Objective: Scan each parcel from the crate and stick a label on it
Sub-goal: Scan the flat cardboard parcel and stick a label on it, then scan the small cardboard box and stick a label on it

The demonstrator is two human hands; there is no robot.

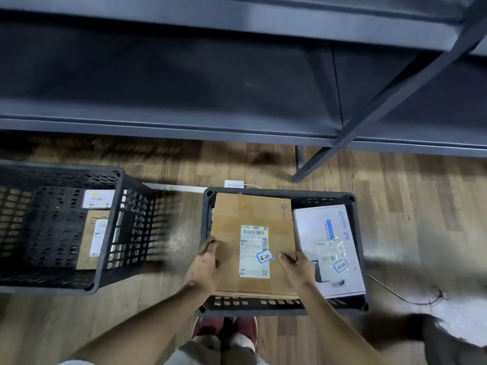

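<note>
Slippage is our risk: our left hand (pixel 204 264) and right hand (pixel 296 267) only pinch the brown parcel's (pixel 253 214) 9 and 3 o'clock edges, over the crate (pixel 354 233).

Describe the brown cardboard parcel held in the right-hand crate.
The flat brown cardboard parcel lies face up across the left part of the black perforated plastic crate. A white shipping label with barcodes and a small blue-edged sticker sit on top. The left hand and right hand grip its side edges. A white ZTE box lies alongside.
</note>
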